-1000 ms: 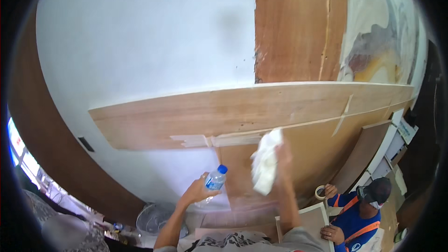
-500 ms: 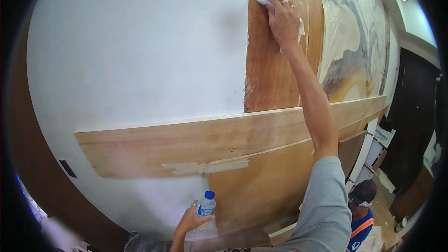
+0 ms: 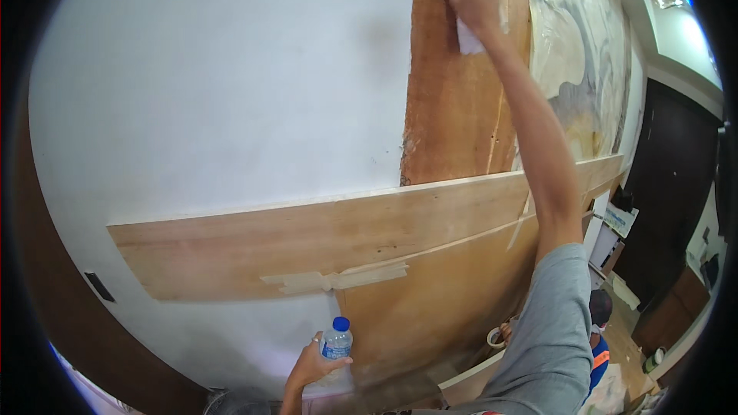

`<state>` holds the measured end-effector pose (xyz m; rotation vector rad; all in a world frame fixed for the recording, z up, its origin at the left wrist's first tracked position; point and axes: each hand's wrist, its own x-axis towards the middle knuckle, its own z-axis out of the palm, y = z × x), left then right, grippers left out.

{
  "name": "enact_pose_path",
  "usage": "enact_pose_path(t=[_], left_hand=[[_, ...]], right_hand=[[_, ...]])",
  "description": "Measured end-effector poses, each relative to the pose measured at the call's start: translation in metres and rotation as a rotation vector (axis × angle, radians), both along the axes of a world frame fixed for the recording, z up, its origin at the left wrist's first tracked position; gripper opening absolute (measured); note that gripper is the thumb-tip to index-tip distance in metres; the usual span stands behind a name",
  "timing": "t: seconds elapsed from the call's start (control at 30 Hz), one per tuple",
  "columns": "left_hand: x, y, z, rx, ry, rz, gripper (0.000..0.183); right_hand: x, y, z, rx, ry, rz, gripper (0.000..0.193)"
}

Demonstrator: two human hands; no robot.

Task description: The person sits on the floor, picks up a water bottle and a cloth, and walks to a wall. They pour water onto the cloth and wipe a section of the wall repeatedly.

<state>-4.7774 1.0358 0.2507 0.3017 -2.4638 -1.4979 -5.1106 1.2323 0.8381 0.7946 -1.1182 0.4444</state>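
My right hand [image 3: 473, 0] is raised high, its fingers closed on a white cloth [image 3: 468, 38] pressed to a bare brown wood strip [image 3: 446, 115] on the wall. One end of the cloth pokes out past the fingertips; the rest hangs below the palm. Low down, my left hand [image 3: 314, 363] is wrapped round a clear plastic bottle [image 3: 336, 342] with a blue cap and blue label. The bottle stands upright in the grip, in front of the wall's lower part.
A long wooden ledge [image 3: 231, 250] crosses the wall, with masking tape [image 3: 334, 277] below it. Right of the strip hangs a plastic-covered marbled panel [image 3: 580, 54]. A person in a dark cap [image 3: 600, 307] is low at the right, near a tape roll [image 3: 496, 336]. A dark door [image 3: 669, 184] stands beyond.
My right hand has moved up the wood strip with the cloth, and more of the cloth now hangs below it. The bottle stays in my left hand. The view has shifted slightly.
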Motion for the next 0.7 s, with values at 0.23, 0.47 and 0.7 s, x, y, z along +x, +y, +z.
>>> enact_pose_path(t=[0.23,0.47,0.7], left_hand=[[0.008,0.007,-0.004,0.014,-0.015,0.010,0.088],[-0.022,0.006,-0.023,0.014,0.026,-0.078,0.089],[-0.007,0.000,-0.016,0.000,-0.056,-0.094,0.084]], right_hand=[[0.016,-0.035,-0.118,0.061,-0.034,0.099,0.024],[0.010,-0.013,0.013,-0.115,0.003,0.058,0.025],[0.004,-0.032,-0.093,0.005,-0.006,0.098,0.022]])
